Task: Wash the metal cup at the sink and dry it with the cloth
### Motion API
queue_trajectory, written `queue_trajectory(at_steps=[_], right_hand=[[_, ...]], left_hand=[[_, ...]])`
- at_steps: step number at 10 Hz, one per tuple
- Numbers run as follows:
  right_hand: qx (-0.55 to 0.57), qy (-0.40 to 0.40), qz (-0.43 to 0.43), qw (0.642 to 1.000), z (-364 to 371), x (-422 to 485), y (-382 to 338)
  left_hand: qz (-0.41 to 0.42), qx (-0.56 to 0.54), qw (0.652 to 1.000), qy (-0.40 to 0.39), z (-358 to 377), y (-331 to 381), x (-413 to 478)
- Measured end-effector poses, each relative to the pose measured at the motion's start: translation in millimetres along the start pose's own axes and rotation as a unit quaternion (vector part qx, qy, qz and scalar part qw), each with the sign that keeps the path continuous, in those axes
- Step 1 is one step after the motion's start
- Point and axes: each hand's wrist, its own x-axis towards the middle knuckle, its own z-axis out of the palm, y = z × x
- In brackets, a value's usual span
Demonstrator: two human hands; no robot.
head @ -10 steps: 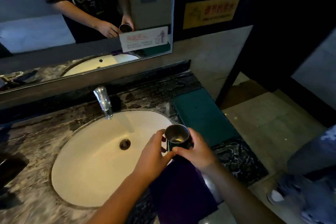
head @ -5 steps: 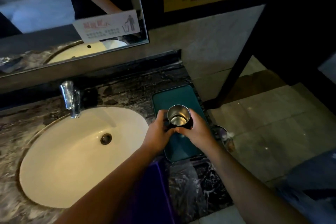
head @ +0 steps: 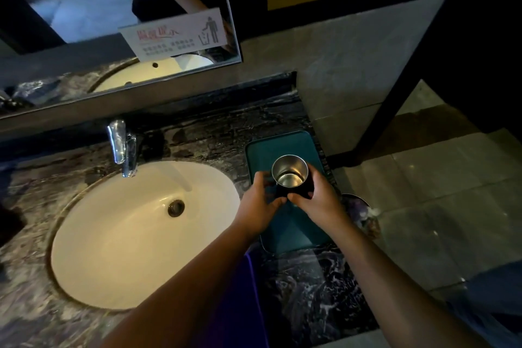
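Head view is showing metal cup (head: 290,175), mouth up, being gripped by both left hand (head: 261,202) and right hand (head: 317,200) over green tray (head: 282,147) right of sink (head: 135,234); risk: wet steel slipping, cup dropping onto stone counter (head: 214,132).

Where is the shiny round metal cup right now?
In the head view, the shiny round metal cup sits upright between the left hand and right hand, over the teal rectangular tray, right of the white oval sink.
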Motion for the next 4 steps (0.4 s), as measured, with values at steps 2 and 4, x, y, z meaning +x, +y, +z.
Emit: queue_trajectory(at_steps=[2, 4], right_hand=[[0.0, 0.056, 0.033, 0.998, 3.6, -20.5, 21.2], [0.0, 0.113, 0.066, 0.991, 17.3, -67.2, 6.4]], left_hand=[[-0.031, -0.013, 0.999, 0.009, -16.2, -7.4, -33.3], [-0.026, 0.032, 0.999, 0.011, -51.6, -42.5, -83.1]])
